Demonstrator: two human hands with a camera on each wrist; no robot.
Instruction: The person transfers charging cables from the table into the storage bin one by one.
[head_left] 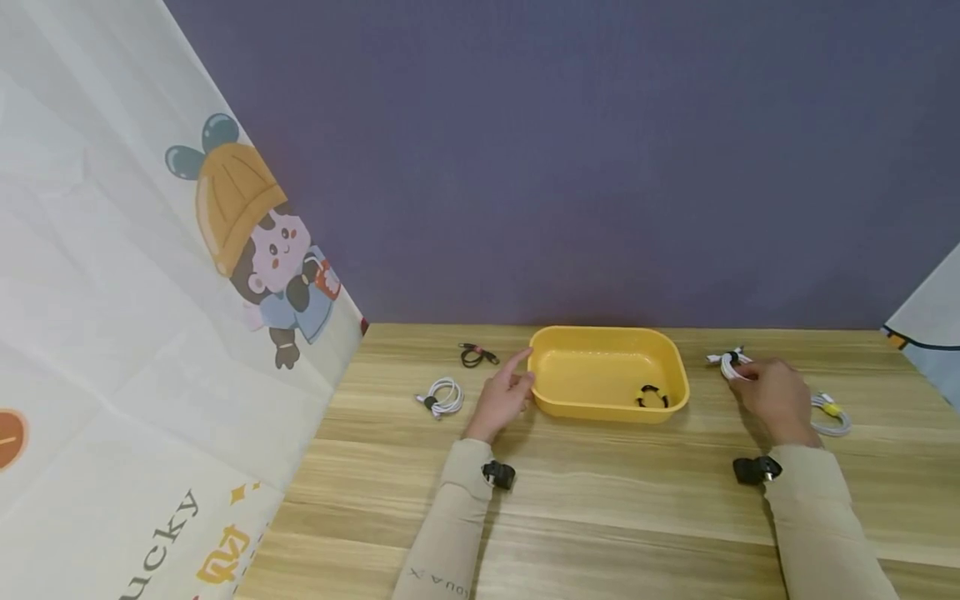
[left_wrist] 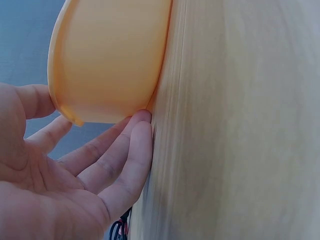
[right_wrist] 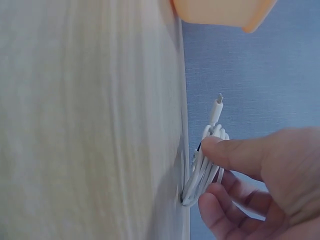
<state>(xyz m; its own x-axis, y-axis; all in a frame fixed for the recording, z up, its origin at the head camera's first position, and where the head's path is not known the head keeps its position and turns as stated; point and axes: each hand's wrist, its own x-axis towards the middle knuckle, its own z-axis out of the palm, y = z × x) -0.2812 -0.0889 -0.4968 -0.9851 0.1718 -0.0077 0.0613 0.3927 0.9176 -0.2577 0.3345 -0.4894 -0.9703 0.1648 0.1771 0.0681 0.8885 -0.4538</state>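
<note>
My left hand [head_left: 501,402] rests against the left end of a yellow plastic tray [head_left: 600,411]. In the left wrist view, its thumb touches the tray's rim and its loosely extended fingers [left_wrist: 135,155] lie low along the outer wall. On the right, my right hand [head_left: 772,400] pinches a coiled white charging cable [right_wrist: 202,170] between thumb and fingers. The plug of that cable points away from the palm, and the coil's lower edge is close to the table. A small black and yellow coiled cable [head_left: 652,397] lies inside the tray, toward its right front corner.
Left of the tray lie a black coiled cable [head_left: 474,356] and a white one [head_left: 446,397] with a dark tie. Another white cable [head_left: 832,417] with a yellow tie lies beyond my right hand. A blue-grey backdrop [head_left: 600,167] rises behind the wooden table [head_left: 622,517].
</note>
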